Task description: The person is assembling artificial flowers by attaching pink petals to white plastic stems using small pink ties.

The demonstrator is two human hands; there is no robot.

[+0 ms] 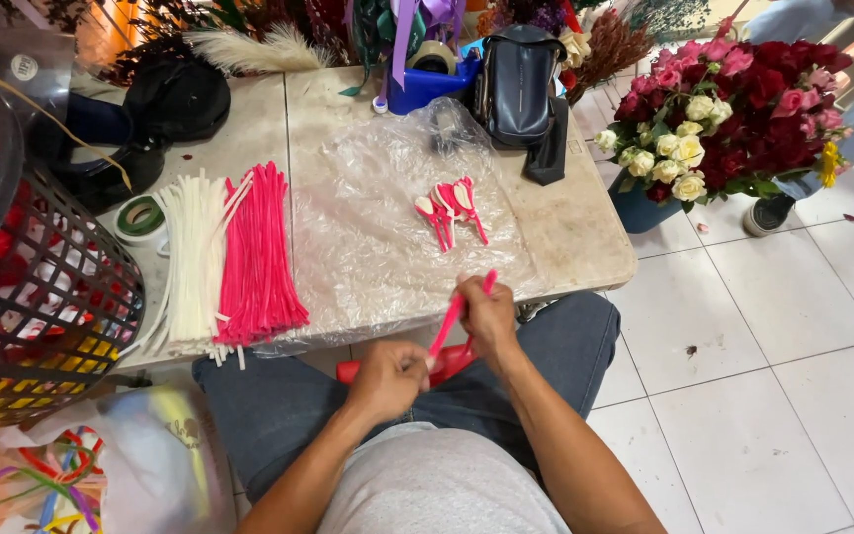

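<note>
A pink plastic stick point(453, 318) runs between both my hands over my lap. My left hand point(388, 377) grips its lower end, and my right hand point(487, 314) is closed around its upper part, whose tip pokes out above the fingers. On the clear plastic sheet point(368, 237) on the table lie a few finished pink sticks with petal-shaped heads point(452, 208). A bundle of pink sticks point(255, 257) and a bundle of white sticks point(193, 259) lie side by side on the left of the table. Something red point(452, 364) rests on my lap under the hands.
A black mesh basket point(46, 316) stands at the left, with green tape rolls point(139, 219) beside it. A black bag point(517, 84) and a blue box point(427, 84) sit at the table's back. A bouquet of red, pink and cream roses point(728, 114) stands on the tiled floor, right.
</note>
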